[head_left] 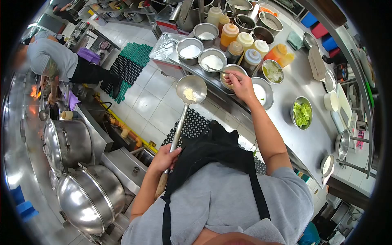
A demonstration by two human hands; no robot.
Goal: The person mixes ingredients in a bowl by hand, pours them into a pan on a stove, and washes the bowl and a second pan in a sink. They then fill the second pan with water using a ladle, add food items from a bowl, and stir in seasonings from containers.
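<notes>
My left hand [165, 157] is closed around the handle of a long ladle [178, 126]. The ladle's round bowl is out over the floor, beside the counter edge, and pale minced bits [190, 94] lie in it. My right hand [241, 86] grips the handle of a thin metal spoon [220, 72]. The spoon's far end reaches into a metal bowl of white powder [213, 60]. Directly under my right hand is another metal bowl [227, 83], its contents partly hidden. Close by stand a bowl of white seasoning [190, 52] and a bowl with white contents [259, 93].
Several squeeze bottles [229, 32] crowd the steel counter [288, 110]. A bowl of lettuce [302, 112] sits farther right. On my left are a large pot [67, 143] and a domed steel vessel [90, 198]. Another person [57, 59] works at a flaming stove.
</notes>
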